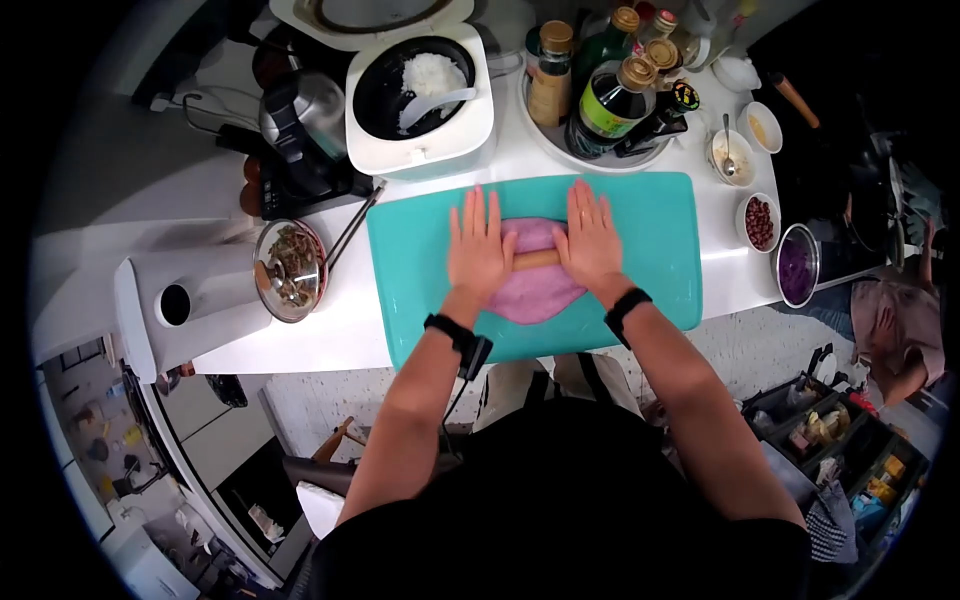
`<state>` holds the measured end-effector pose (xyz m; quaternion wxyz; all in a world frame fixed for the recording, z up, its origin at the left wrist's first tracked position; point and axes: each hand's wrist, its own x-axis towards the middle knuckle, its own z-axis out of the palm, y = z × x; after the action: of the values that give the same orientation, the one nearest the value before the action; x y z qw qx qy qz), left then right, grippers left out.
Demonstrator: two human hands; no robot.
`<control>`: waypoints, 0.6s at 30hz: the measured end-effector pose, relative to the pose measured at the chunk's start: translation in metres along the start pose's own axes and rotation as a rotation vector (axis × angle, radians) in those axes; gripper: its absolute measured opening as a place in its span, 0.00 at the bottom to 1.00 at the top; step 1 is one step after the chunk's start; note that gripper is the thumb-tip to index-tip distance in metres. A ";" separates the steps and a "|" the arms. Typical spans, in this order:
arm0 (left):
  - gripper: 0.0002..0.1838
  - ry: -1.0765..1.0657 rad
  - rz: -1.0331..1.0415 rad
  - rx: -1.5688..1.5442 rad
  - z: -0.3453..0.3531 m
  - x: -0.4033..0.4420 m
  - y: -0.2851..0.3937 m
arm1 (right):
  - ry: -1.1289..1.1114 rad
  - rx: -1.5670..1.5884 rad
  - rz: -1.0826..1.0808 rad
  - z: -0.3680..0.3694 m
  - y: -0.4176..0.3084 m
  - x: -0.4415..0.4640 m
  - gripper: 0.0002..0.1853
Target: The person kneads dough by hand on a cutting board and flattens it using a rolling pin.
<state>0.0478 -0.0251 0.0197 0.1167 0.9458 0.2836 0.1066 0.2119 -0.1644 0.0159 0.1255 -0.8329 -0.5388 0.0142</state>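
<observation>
- Left hand [478, 252] and right hand [593, 240] lay palm-down, fingers spread, over the rolling pin [537, 260].
- Purple dough [535, 297], mid-mat [660, 250], was flattened into an oval; rolling seemed unfinished.

Both flat hands [536, 240]: on the light wooden rolling pin [537, 260]
Flattened purple dough [532, 296]: beneath, on the turquoise mat [655, 250]

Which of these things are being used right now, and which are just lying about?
In use:
Rolling pin, under the left hand and right hand
Pink dough, under the pin
Mat, beneath the dough

Seemingly just lying about:
Rice cooker
Kettle
Chopsticks
Bottles
Lidded bowl
</observation>
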 end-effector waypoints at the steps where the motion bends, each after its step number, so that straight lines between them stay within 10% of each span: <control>1: 0.39 -0.042 0.010 0.004 0.001 -0.018 0.005 | 0.013 -0.007 -0.001 -0.001 -0.003 -0.011 0.38; 8: 0.31 -0.039 0.090 -0.192 -0.015 -0.126 0.036 | -0.225 0.175 -0.036 -0.038 -0.031 -0.132 0.39; 14: 0.21 -0.088 0.189 -0.168 -0.031 -0.130 0.010 | 0.062 0.308 -0.029 -0.079 -0.065 -0.074 0.37; 18: 0.18 0.216 -0.200 -0.194 -0.066 -0.169 -0.042 | 0.100 0.296 0.009 -0.046 -0.083 -0.053 0.38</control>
<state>-0.1297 -0.0757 0.0479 0.1866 0.8802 0.3755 0.2222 0.1229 -0.1890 0.0736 0.2734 -0.8074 -0.5202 0.0525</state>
